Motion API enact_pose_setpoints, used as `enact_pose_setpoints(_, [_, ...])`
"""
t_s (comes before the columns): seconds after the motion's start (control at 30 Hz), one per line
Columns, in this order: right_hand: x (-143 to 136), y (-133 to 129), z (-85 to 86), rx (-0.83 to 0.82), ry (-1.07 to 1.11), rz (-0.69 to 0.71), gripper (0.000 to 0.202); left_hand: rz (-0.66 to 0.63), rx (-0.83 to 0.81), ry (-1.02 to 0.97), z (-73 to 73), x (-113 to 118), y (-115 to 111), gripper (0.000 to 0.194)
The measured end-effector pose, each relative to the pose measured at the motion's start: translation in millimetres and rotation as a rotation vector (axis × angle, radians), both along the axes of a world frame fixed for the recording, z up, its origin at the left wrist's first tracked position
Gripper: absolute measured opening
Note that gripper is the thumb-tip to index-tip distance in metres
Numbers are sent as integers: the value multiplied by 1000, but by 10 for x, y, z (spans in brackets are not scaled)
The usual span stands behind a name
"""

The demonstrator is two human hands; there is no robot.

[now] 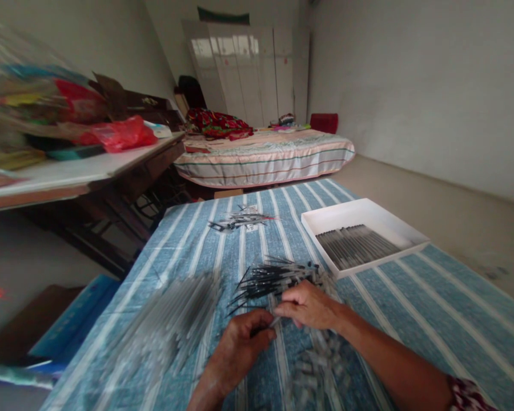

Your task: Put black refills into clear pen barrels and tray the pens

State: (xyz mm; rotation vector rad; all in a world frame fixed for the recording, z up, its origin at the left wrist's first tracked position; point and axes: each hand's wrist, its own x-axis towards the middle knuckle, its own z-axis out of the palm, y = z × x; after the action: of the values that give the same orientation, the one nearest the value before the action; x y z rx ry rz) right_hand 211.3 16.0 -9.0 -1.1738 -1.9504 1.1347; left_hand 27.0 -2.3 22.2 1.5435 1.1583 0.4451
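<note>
My left hand (242,345) is closed, with thumb and fingers pinching a slim pale pen part (276,322). Its other end meets the fingertips of my right hand (309,306), which are pressed together on it. Just beyond my hands lies a heap of thin black pen refills (263,278). To the left spreads a blurred pile of clear pen barrels (175,319). Small translucent pieces, perhaps caps (321,365), are scattered below my right forearm. A white open box (370,214) at the right holds a row of dark-filled pens (357,246).
A blue striped cloth (197,245) covers the table. Near its far edge is a small pile of dark and grey bits (240,220). A side table (132,157) with plastic bags stands at the left. A bed (269,160) is beyond, and a blue box (77,317) sits below left.
</note>
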Motion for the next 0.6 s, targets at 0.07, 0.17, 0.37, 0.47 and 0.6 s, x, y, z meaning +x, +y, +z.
enact_pose_setpoints(0.07, [-1,-4,0,-22,-26,-10,39,-2,1,-8,-4,-2,0,12])
enact_pose_setpoints(0.17, [3,-8,3,-52,19,4,29,12,18,5,-14,-7,0,12])
enact_pose_setpoints(0.37, [8,-16,23,-47,25,-19,31,-2,32,15,-26,-3,1,11])
enact_pose_setpoints(0.47, [7,-19,17,-62,36,12,33,0,19,14,-16,6,0,11])
enact_pose_setpoints(0.6, [16,-19,21,-82,33,1,36,4,23,8,-24,7,3,12])
